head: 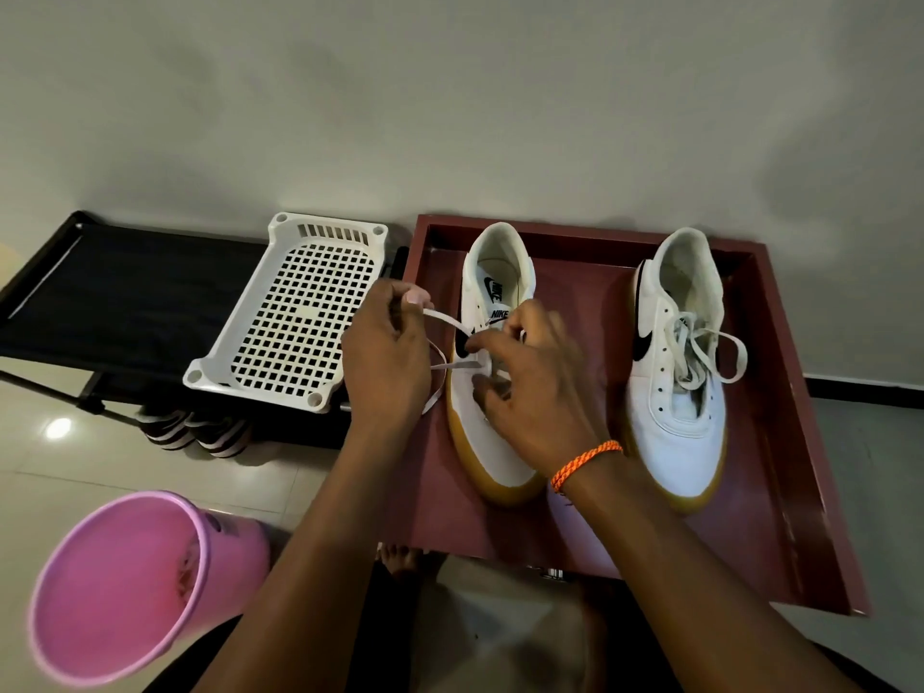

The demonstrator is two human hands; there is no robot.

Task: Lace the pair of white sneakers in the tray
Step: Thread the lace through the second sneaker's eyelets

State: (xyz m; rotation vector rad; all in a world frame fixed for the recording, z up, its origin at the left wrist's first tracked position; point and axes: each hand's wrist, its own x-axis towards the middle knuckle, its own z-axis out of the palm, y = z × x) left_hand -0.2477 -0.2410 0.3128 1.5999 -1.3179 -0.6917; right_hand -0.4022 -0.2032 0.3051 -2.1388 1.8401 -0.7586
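The left hand (pixel 387 350) is curled, pinching a flat white lace (pixel 446 320) between thumb and fingertips just off the left side of the left sneaker (pixel 492 427), while the right hand (pixel 532 387), an orange cord bracelet (pixel 585 462) on its wrist, arches over that shoe's eyelet rows with fingers bent down on the lace there. Both forearms reach in from the bottom of the view. Both sneakers lie in the dark red tray (pixel 780 442), side by side, long axes running away from the person, toes near, heels toward the wall; the right sneaker (pixel 675 392) sits apart with its lace loosely tied.
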